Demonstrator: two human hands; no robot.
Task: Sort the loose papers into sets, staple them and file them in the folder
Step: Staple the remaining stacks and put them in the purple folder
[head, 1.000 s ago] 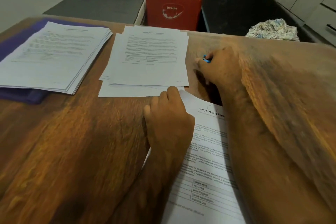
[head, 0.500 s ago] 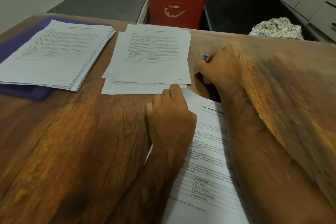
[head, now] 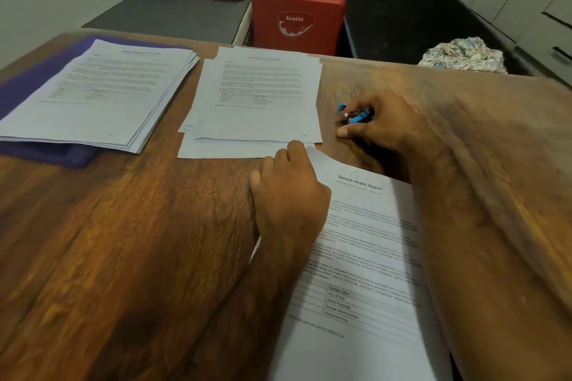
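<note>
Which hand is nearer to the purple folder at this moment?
Left. The left hand grips the corner of the Sample Health Report sheets mid-table, right of the purple folder; the right hand holds the blue stapler farther right, beyond the middle paper stack.

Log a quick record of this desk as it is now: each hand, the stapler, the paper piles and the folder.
left hand: holds top-left corner of the Sample Health Report set
right hand: grips blue stapler, just right of middle pile
middle pile: loose sheets, edges uneven
left stack: lies on purple folder
stapling: not yet on the near set
</note>
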